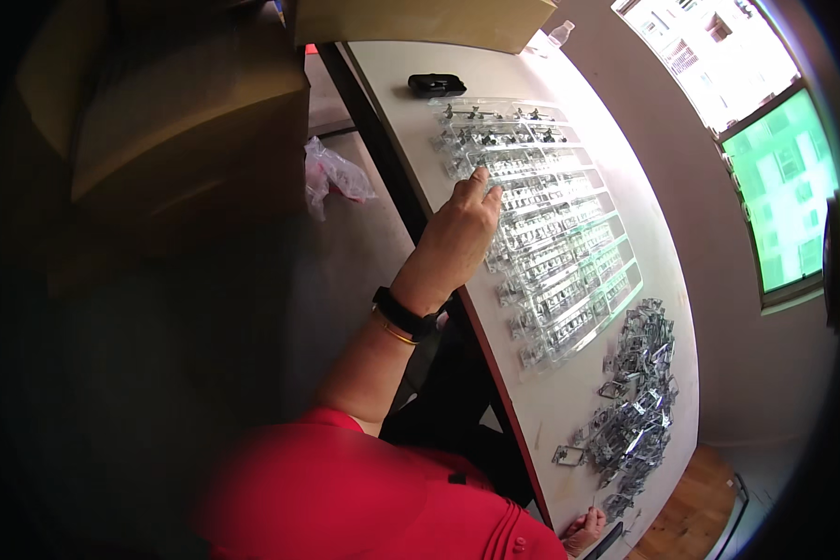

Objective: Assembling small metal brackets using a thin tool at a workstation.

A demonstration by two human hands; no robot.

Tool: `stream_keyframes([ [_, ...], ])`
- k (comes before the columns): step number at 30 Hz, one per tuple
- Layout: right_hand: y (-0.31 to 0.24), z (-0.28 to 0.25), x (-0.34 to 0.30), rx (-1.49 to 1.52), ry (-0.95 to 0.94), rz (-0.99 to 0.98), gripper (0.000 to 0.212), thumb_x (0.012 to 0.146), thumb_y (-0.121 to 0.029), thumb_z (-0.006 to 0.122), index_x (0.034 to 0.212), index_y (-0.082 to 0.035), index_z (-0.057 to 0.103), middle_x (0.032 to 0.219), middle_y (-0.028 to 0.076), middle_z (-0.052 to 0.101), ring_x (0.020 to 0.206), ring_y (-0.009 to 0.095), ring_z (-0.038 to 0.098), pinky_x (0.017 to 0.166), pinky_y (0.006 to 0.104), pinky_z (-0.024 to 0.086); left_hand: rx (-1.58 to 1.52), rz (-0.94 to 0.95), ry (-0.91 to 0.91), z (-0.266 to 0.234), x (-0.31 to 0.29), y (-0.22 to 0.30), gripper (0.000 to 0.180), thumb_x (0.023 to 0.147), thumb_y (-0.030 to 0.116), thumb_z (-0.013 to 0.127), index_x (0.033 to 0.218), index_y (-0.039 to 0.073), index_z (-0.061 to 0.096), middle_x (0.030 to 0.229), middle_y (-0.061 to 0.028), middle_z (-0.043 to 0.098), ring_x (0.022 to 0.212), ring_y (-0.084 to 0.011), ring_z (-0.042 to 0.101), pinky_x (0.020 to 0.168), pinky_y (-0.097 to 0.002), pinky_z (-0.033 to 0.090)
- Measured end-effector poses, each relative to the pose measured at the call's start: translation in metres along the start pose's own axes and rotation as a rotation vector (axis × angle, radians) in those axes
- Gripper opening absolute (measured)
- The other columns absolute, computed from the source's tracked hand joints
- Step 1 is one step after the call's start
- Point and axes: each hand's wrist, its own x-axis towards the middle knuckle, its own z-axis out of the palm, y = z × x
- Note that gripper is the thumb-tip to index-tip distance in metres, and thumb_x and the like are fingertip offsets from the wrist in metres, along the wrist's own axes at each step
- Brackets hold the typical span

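Note:
A clear plastic tray (pixel 634 271) with rows of compartments lies along the table, and small metallic parts fill many of its rows. Over its left edge is my left hand (pixel 459 229), thumb and forefinger bent close together near one of the upper rows; whatever they pinch is too small to make out. Down at the near right end of the table, my right hand (pixel 583 534) has its fingertips drawn together beside a pile of loose grey metal frames (pixel 633 411). Anything between those fingers cannot be made out.
Beyond the tray lies a black case (pixel 436 85). A cardboard box (pixel 429 21) stands at the table's far end, with a clear bottle (pixel 561 34) beside it. One loose frame (pixel 569 455) sits apart from the pile. A plastic bag (pixel 334 175) is left of the table.

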Motion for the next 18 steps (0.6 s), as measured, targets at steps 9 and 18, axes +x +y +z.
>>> stream_keyframes([
  [9, 0.032, -0.019, 0.022, 0.103, -0.017, -0.142, 0.006, 0.106, -0.020, 0.065, 0.102, -0.017, 0.062, 0.063, -0.009, 0.048, 0.045, 0.001, 0.036, 0.040, 0.0189, 0.025, 0.078, 0.082, 0.023, 0.004, 0.000, 0.000, 0.042, 0.091, -0.008, 0.065, 0.133, -0.012, 0.064, 0.139, -0.0320, 0.060, 0.128, -0.0415, 0.062, 0.111, -0.0407, 0.055],
  [18, 0.034, -0.009, 0.013, 0.108, -0.006, -0.172, 0.007, 0.109, -0.018, 0.063, 0.102, -0.015, 0.062, 0.065, -0.010, 0.048, 0.046, 0.000, 0.033, 0.039, 0.0198, 0.020, -0.003, -0.017, -0.026, 0.004, -0.008, 0.001, 0.060, 0.086, -0.018, 0.057, 0.143, -0.001, 0.060, 0.156, -0.0297, 0.046, 0.139, -0.0452, 0.054, 0.115, -0.0457, 0.049],
])
